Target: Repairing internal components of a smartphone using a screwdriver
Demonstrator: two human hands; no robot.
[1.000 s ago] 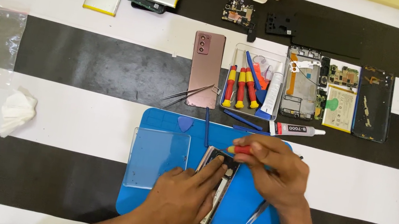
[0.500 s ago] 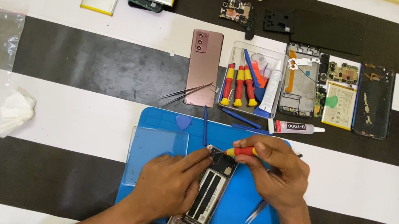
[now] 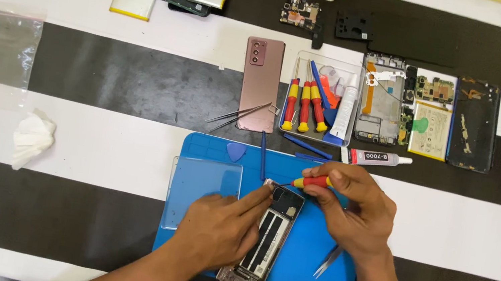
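Working a screw near the top of the opened phone [image 3: 265,238] looks like the step in hand — the phone lies tilted on the blue mat [image 3: 315,280], back off, its dark inner parts showing. The right hand [image 3: 357,209] is closed around a red-and-yellow screwdriver [image 3: 311,182], whose tip points at the phone's upper left corner. The left hand [image 3: 218,230] lies flat on the frame, fingers spread, gripping nothing and pinning it down. Tweezers [image 3: 328,261] lie on the mat just below the right hand. The next move calls for a steady frame and a tip seated squarely in the screw — a slip could mar the board.
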